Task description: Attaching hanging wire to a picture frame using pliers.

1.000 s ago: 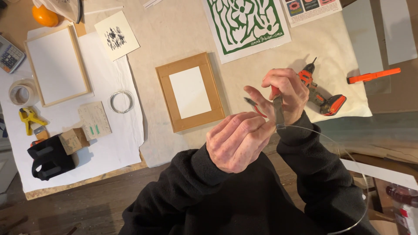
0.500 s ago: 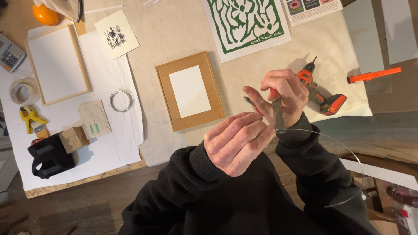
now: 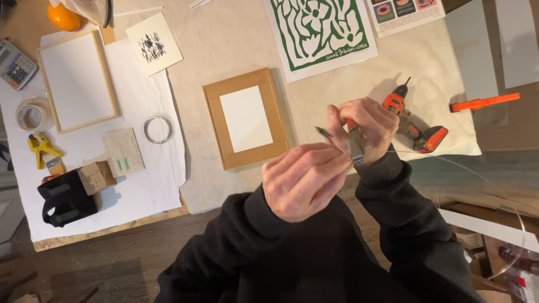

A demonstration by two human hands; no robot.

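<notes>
Both hands are raised above the table's near edge, in black sleeves. My right hand (image 3: 368,124) grips small pliers (image 3: 355,147) with dark handles, one handle tip sticking out to the left. My left hand (image 3: 303,180) is just below and left, its fingers pinched at the pliers' jaws on a thin silver wire (image 3: 483,178). The wire arcs away to the right and down past the table edge. A small wooden picture frame (image 3: 215,126) with a white backing lies flat on the cloth just left of the hands.
An orange and black cordless drill (image 3: 414,124) lies right behind my right hand, an orange bar clamp (image 3: 484,102) further right. A green print (image 3: 317,31) is at the back. On the left are a wire coil (image 3: 157,128), a larger frame (image 3: 76,81), a tape roll (image 3: 31,115) and a yellow clamp (image 3: 42,147).
Almost nothing differs. The two hands stay together at the pliers and wire, with only a slight shift of the fingers.
</notes>
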